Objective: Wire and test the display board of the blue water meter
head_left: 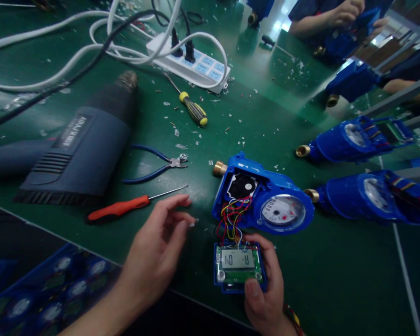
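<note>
My right hand (266, 280) grips a small circuit board with an LCD display (237, 260) in a blue frame, thumb on its lower edge. Red, yellow, black and white wires (234, 215) run from it into an opened blue water meter (259, 193) lying on the table. That meter has a brass threaded end and a round clear dial. To the left, my left hand (157, 247) hovers near the table edge, fingers curved and apart, with nothing plainly held. Just beyond its fingers lies an orange-handled screwdriver (126, 208), with blue-handled cutting pliers (157, 163) above that.
A heat gun (84, 144) rests at left under looping cables. A white power strip (192, 60) and a yellow-black screwdriver (193, 108) lie further back. More blue meters (350, 137) line the right side. A co-worker's hands (346, 14) hold a meter at upper right. A crate of meters (52, 289) stands lower left.
</note>
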Motion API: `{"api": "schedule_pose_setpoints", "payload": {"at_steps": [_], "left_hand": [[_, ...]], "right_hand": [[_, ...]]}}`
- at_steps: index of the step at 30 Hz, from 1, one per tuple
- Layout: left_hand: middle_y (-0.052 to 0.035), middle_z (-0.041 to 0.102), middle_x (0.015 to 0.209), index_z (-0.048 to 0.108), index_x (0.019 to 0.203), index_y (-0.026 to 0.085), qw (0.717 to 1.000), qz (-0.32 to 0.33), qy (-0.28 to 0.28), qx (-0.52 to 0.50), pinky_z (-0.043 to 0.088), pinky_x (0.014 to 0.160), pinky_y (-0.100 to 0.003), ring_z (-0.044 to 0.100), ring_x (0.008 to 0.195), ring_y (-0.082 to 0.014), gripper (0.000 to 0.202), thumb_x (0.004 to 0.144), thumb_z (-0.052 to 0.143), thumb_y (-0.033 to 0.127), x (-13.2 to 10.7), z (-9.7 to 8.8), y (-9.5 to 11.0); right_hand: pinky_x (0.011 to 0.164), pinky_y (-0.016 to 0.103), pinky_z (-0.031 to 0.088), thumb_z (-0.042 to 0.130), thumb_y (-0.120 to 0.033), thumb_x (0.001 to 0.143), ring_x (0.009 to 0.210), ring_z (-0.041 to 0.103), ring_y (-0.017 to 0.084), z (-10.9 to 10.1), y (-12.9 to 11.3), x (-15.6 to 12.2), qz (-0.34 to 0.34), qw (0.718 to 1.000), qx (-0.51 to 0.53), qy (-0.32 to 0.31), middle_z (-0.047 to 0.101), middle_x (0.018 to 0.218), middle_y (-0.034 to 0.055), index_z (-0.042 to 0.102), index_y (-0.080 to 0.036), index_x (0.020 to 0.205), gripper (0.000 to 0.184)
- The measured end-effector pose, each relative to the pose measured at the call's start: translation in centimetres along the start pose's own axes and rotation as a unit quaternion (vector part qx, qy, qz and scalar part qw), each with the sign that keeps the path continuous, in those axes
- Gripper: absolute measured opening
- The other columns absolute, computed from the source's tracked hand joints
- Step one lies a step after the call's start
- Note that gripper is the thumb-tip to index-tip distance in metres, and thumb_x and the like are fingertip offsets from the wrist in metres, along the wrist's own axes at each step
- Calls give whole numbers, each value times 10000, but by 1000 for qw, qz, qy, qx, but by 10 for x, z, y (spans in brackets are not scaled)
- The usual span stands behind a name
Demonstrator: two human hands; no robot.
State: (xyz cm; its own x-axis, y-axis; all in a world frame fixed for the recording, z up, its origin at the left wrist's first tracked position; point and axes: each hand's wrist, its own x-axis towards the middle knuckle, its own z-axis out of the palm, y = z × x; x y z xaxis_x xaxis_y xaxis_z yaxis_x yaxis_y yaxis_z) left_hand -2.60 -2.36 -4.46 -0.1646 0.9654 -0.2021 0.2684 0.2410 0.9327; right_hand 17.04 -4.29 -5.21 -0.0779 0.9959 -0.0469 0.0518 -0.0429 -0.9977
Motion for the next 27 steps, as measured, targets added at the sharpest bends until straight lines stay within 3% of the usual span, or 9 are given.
{"api": "schedule_pose_setpoints", "payload": {"at_steps": [5,12,16,21,27], "left_hand": [[-7,581,1051,444,1142,284,989,21,-145,-7,497,846,-264,581,983,-131,230,912,435,277,-17,5,-7],[-11,590,1126,438,1178,291,962,-17,-249,-110,516,863,-275,584,990,-140,263,915,432,279,-27,9,-2],[-6,603,1119,448,1179,293,956,-48,-243,-156,513,846,-257,598,964,-133,276,904,468,281,-27,10,-4],[21,604,1089,461,1152,311,942,-76,-238,-224,495,844,-218,587,953,-102,250,906,481,268,-28,9,-9],[18,597,1079,480,1123,294,933,-85,-231,-263,488,841,-211,580,937,-99,227,903,488,238,-28,9,-10]], "right_hand": [[642,278,567,586,-559,766,779,621,190,-1,3,-2,-7,1000,28,-6,604,954,50,478,-250,1147,503],[670,308,574,581,-562,776,802,661,213,4,-5,3,-34,999,21,-31,627,950,55,464,-254,1145,495],[680,304,575,621,-574,743,825,668,216,5,-5,5,-68,997,-5,-38,614,965,56,463,-252,1147,541],[845,394,544,748,-601,541,1039,596,282,3,11,-3,-99,992,-66,-34,527,1146,99,421,-257,1199,811],[939,301,486,813,-454,565,1090,542,206,2,10,-4,-97,990,-86,-50,498,1150,47,399,-285,1216,790]]}}
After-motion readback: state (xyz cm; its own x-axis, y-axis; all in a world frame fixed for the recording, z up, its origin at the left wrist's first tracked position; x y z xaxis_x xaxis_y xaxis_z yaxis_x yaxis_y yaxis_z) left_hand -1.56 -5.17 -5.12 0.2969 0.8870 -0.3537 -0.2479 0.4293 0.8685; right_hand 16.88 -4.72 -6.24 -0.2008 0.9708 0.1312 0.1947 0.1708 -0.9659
